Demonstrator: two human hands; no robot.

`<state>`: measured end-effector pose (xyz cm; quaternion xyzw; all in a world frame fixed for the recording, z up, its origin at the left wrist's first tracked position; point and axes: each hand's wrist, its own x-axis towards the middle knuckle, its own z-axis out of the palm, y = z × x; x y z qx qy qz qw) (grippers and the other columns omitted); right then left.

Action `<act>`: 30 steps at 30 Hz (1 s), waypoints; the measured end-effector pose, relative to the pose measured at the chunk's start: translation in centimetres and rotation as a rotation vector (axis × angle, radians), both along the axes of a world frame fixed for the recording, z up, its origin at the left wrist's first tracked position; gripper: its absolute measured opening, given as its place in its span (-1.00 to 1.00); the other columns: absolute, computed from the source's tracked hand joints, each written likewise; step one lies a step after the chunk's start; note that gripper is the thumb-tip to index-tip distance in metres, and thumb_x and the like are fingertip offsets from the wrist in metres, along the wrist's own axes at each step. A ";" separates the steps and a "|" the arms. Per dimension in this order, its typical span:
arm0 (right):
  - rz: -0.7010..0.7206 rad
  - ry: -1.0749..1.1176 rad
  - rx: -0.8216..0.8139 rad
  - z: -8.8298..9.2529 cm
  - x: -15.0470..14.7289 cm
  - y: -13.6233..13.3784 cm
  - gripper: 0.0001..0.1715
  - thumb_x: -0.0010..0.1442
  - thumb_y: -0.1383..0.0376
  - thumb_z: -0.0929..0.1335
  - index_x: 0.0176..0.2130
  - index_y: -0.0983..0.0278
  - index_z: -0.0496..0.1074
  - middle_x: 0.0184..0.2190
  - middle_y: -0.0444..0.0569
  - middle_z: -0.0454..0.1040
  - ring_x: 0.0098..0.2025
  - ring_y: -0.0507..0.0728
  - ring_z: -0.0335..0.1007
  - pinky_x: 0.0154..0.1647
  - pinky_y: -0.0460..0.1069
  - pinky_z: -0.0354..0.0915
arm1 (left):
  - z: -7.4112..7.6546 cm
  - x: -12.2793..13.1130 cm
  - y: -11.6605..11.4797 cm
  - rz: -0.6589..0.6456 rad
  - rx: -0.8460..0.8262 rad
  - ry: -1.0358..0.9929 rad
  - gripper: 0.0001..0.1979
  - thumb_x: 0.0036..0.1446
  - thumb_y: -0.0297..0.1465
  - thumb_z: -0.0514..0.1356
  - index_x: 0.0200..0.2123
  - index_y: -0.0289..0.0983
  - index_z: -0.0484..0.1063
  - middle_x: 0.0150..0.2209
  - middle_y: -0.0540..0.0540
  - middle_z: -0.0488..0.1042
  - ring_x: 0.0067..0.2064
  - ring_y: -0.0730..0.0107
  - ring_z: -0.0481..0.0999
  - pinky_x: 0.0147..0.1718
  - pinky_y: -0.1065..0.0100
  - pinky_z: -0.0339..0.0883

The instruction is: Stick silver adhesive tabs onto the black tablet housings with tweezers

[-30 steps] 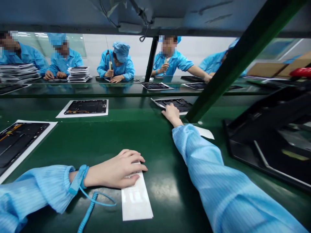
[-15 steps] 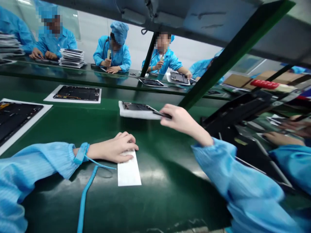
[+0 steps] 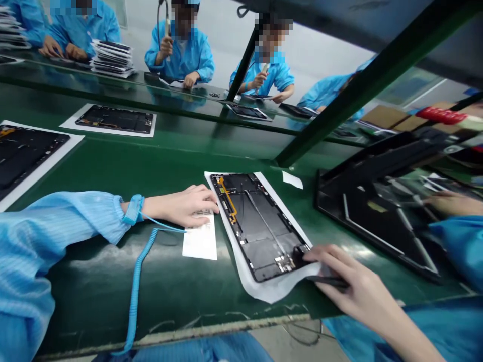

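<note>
In the head view my left hand [image 3: 192, 205] lies with its fingers stretched over a white paper strip [image 3: 200, 244] on the green table. A coiled blue wrist strap [image 3: 134, 208] is around that wrist. Just to its right is an open tablet back housing [image 3: 258, 221], black inside with an orange flex cable, resting on a white paper sheet [image 3: 260, 293]. My right hand [image 3: 341, 274] grips the near right corner of housing and sheet between thumb and fingers. A slim dark tool [image 3: 332, 281] also sits in that hand; its kind is unclear.
More housings on paper lie at the left [image 3: 33, 156] and back left. A black stand-like fixture [image 3: 373, 226] with a red-gripped lever is at the right, beside a neighbour's blue sleeve [image 3: 458, 251]. A green post [image 3: 313, 133] slants upward. Co-workers sit opposite near a stack [image 3: 112, 58].
My right hand has brought the tablet housing and its sheet from above the table's middle nearer to me, now turned lengthwise beside my left hand. The left hand stays on the strip.
</note>
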<state>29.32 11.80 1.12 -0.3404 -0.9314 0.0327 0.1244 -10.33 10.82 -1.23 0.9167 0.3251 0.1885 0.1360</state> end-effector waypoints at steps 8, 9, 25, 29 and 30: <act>0.147 0.228 -0.070 -1.6 -5.2 -3.7 -0.70 0.19 0.53 0.21 -0.17 0.20 0.33 -0.27 -0.01 0.42 -0.30 0.09 0.48 -0.36 -0.07 0.40 | 0.2 0.1 -0.2 -0.008 0.019 0.039 -0.71 0.29 -0.32 0.03 0.01 -0.29 0.36 0.05 -0.25 0.35 0.00 0.11 0.28 -0.03 0.12 0.16; 0.146 0.256 -0.074 -1.8 -5.7 -4.0 -0.71 0.19 0.54 0.21 -0.19 0.20 0.33 -0.30 -0.02 0.42 -0.33 0.08 0.47 -0.39 -0.08 0.39 | 0.2 0.3 -0.3 -0.002 0.022 0.047 -0.70 0.29 -0.30 0.04 0.02 -0.29 0.35 0.03 -0.25 0.35 -0.03 0.11 0.28 -0.05 0.11 0.15; 0.058 0.681 -0.505 4.4 -10.2 -3.6 -0.34 0.31 -0.17 0.12 -0.37 0.11 0.58 -0.39 -0.01 0.48 -0.41 0.15 0.38 -0.38 0.04 0.32 | 4.2 4.1 -9.2 0.006 -0.298 -0.266 -0.88 0.24 -0.52 0.08 -0.18 -0.29 0.37 -0.16 -0.13 0.39 -0.08 0.32 0.34 -0.05 0.34 0.25; 0.160 0.688 -0.733 4.8 -12.8 -2.7 -0.29 0.29 -0.20 0.14 -0.43 0.18 0.56 -0.49 -0.06 0.45 -0.52 0.07 0.32 -0.52 -0.05 0.29 | 7.3 4.5 -10.6 -0.055 -0.319 -0.103 -0.92 0.23 -0.46 0.10 -0.29 -0.24 0.40 -0.26 -0.08 0.43 -0.23 0.33 0.38 -0.23 0.35 0.31; 0.157 0.685 -0.769 4.8 -13.2 -2.5 -0.30 0.28 -0.20 0.15 -0.45 0.19 0.55 -0.50 -0.06 0.44 -0.53 0.06 0.31 -0.56 -0.06 0.28 | 7.6 3.6 -10.5 -0.014 -0.308 -0.033 -0.91 0.22 -0.42 0.13 -0.34 -0.23 0.40 -0.30 -0.08 0.44 -0.27 0.28 0.37 -0.28 0.30 0.29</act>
